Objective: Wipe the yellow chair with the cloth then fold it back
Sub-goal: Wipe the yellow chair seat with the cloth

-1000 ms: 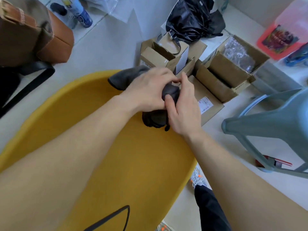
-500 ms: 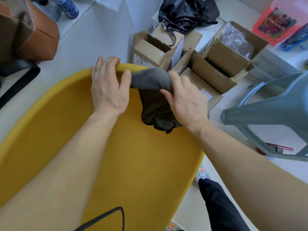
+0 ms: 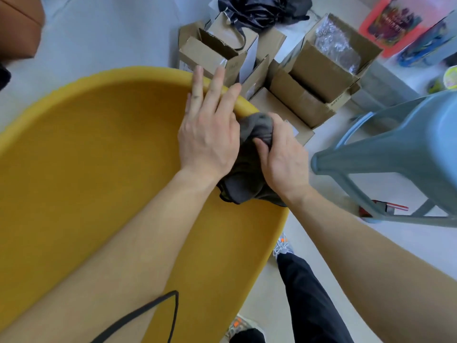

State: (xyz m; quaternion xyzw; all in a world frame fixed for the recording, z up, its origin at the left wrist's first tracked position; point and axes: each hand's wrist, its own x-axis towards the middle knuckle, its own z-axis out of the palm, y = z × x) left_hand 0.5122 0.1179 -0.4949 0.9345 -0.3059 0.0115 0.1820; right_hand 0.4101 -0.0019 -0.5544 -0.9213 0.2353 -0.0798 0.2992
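The yellow chair point(image 3: 94, 154) fills the left and middle of the view, its rounded rim curving along the far side. A dark grey cloth point(image 3: 247, 169) lies bunched on the chair's right edge. My right hand point(image 3: 284, 157) grips the cloth, thumb and fingers curled round its upper fold. My left hand point(image 3: 210, 129) lies flat with straight fingers across the chair rim, right beside the cloth and touching its left side.
Several open cardboard boxes point(image 3: 319, 78) stand on the floor just beyond the rim, with a black bag point(image 3: 262, 8) behind them. A blue-grey plastic stool point(image 3: 395, 154) is close on the right. A brown bag point(image 3: 17, 28) sits far left. My leg and shoe point(image 3: 304, 293) are below.
Both hands moved right along the rim. My left hand went from the rim's far left part to beside the cloth. The cloth is more bunched under my right hand.
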